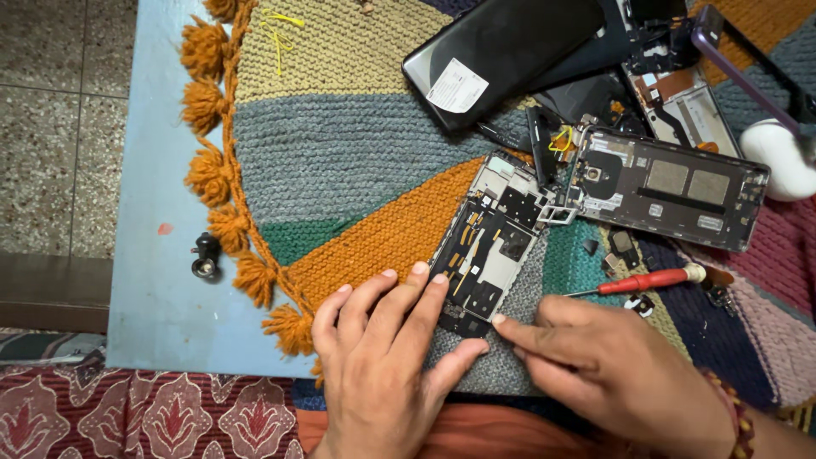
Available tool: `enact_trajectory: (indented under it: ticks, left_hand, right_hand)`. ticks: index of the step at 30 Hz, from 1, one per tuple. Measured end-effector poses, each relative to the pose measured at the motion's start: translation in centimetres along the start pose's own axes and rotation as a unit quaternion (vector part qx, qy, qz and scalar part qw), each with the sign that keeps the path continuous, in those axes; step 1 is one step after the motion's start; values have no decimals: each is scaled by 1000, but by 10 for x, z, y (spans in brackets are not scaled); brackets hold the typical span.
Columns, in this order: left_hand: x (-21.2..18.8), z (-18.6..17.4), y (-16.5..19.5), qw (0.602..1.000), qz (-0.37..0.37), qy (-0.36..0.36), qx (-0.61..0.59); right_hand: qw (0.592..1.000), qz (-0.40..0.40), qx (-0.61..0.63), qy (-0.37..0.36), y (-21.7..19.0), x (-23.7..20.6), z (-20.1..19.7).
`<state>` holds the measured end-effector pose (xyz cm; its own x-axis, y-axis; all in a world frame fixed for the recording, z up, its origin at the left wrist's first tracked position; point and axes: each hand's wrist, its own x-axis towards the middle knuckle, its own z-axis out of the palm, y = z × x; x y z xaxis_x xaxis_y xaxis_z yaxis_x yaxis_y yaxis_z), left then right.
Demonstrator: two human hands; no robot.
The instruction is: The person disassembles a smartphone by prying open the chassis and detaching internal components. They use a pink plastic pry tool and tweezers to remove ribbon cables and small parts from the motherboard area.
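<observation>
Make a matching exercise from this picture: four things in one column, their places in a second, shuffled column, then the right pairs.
Things:
1. red screwdriver
2. opened phone frame
3. black phone back cover
4. small black part

Places:
A. on the bare blue table, left of the mat
B. under both hands' fingertips
C. at the mat's top
D. right of the hands

Pairs: 1-D, 2-B, 3-C, 4-A

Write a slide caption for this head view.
Both hands, left and right, steady an opened phone on a knitted mat.
</observation>
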<state>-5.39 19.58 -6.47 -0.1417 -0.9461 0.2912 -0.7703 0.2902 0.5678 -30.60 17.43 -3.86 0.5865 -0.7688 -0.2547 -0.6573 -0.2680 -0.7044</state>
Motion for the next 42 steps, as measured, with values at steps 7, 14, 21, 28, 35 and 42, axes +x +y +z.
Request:
enact_trajectory:
  ticks: [7,14,21,28,35,42]
  left_hand:
    - [2,-2,1,1000,-4,-3,-3]
    - [2,-2,2,1000,-9,-5,-6]
    - [2,-3,2,1000,-8,-6,-7]
    - [1,-3,2,1000,-8,-6,-6]
    - [1,-4,2,1000,-4,-5,0]
    - [1,-4,2,1000,2,-5,5]
  right_hand:
    - [998,22,55,-13,0,6,-4]
    - [994,18,102,-22,5,6,-7]
    - [985,22,161,-51,11,10,-12]
    - [975,89,187,-74,11,11,-14]
    - [984,70,150,-62,5,12,-15]
    - [976,169,96,-96,-2,14,-19]
